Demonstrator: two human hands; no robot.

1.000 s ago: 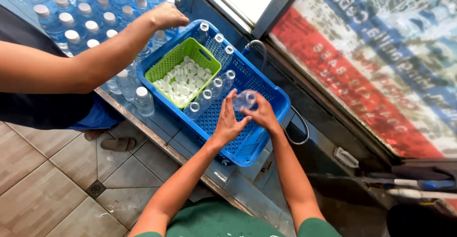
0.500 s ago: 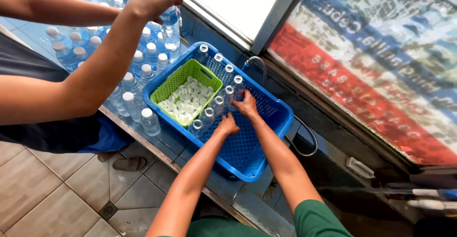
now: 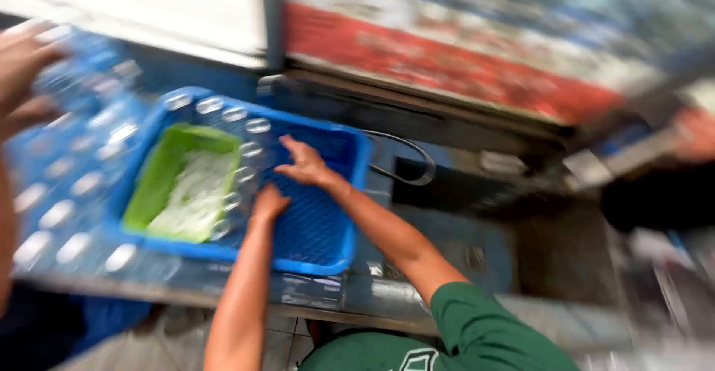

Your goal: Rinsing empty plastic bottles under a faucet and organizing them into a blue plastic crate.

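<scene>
- My right hand [image 3: 305,166] lies spread, holding nothing, over the blue basket [image 3: 320,229] on the counter [image 3: 447,296]
- My left hand [image 3: 268,201] touches the bottle row [image 3: 242,181]; its grip is blurred, so I cannot tell
- I'd steady each bottle upright beside the green tray [image 3: 160,185]

A bottling stall: capped bottles [image 3: 71,192] crowd a metal counter [image 3: 387,293].
</scene>
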